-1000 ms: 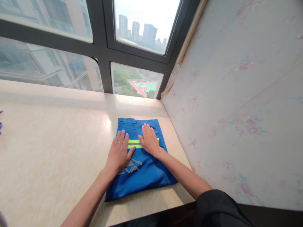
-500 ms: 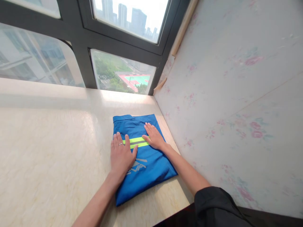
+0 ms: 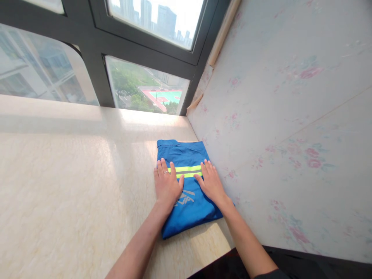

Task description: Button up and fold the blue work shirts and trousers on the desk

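A folded blue work garment [image 3: 197, 217] lies flat on the pale stone sill, close to the wall. Across it runs a neon yellow band with a grey middle stripe, and grey lettering shows below the band. My left hand [image 3: 168, 184], a ring on one finger, rests palm down on the garment's left edge with its fingers stretched out. On the right edge, my right hand [image 3: 211, 182] also lies flat, fingers extended and thumb pointing inward. Both hands cover the ends of the yellow band.
The marbled stone sill [image 3: 64, 186] spreads to the left. A floral-papered wall [image 3: 285, 116] rises close on the right, its paper peeling beside the window corner. Dark window frames [image 3: 145, 50] stand at the back. A dark edge borders the sill at the bottom.
The garment has shifted right, nearer the wall, and my left hand has moved along with it. My right hand has come right and slightly toward me, onto the garment's right edge.
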Motion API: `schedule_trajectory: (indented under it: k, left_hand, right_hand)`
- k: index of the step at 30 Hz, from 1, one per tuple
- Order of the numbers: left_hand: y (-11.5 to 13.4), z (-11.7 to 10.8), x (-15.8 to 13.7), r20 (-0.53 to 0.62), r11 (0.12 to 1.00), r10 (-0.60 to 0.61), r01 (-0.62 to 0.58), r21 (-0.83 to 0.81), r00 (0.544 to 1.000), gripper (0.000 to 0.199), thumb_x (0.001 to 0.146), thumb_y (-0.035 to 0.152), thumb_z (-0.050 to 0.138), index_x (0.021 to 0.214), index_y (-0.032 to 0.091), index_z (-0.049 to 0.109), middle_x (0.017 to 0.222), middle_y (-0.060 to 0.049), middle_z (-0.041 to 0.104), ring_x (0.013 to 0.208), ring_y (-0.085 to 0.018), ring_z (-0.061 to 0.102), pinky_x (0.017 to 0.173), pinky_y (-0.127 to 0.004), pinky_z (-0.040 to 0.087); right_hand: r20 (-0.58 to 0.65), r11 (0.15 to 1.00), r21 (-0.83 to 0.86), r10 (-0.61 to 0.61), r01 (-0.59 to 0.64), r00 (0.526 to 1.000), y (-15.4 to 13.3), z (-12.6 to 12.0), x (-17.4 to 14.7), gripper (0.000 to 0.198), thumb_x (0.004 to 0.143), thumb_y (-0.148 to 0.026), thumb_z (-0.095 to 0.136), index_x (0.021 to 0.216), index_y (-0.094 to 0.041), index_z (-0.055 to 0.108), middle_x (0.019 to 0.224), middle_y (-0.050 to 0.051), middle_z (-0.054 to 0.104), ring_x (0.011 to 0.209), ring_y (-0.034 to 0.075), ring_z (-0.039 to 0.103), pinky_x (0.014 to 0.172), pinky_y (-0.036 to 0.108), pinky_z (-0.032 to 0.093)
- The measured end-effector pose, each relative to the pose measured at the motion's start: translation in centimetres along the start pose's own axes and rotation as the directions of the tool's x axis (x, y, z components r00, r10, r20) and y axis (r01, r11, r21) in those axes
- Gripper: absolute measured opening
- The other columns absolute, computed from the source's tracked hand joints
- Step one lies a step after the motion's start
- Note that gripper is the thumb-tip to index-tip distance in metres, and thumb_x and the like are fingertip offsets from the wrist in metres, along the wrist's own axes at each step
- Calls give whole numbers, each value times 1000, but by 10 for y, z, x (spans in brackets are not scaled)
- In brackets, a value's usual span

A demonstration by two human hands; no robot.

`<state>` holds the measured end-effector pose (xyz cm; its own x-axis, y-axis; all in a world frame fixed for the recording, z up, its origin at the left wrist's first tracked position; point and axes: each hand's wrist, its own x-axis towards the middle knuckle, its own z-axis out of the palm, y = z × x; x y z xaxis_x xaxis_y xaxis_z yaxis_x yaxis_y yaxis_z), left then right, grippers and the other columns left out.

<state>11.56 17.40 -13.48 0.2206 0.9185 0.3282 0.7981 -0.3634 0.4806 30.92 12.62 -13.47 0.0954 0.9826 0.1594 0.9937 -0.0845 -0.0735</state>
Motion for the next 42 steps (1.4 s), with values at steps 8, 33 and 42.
schedule_trajectory:
  k: [8,33,42]
  left_hand:
    - [7,-3,-7,-30,997,-38,40,69,999,61,90,43,54,138,5,55,154,-27,37,145,-44,28,112,-63,31]
    - [-103,-70,-63,-170,915,-174,95,-391,970,29,90,29,45,99,17,70,102,-11,74,99,-24,67,92,-41,53]
    - [-161,-142,-135,-235,706,-590,351,-616,773,24,82,32,54,86,17,73,91,-8,75,87,-23,69,79,-36,53]
  right_hand:
    - [51,995,81,-66,61,997,22,15,-14,69,102,-55,30,155,-11,30,161,17,27,151,28,21,120,52,25]
    - [-296,916,338,-116,218,948,21,11,-19,45,98,-45,39,112,-15,70,117,17,70,114,31,63,103,53,48]
    - [-360,545,740,-173,394,917,-161,-35,-60,26,95,-36,53,105,-21,72,113,11,72,109,25,65,97,44,52]
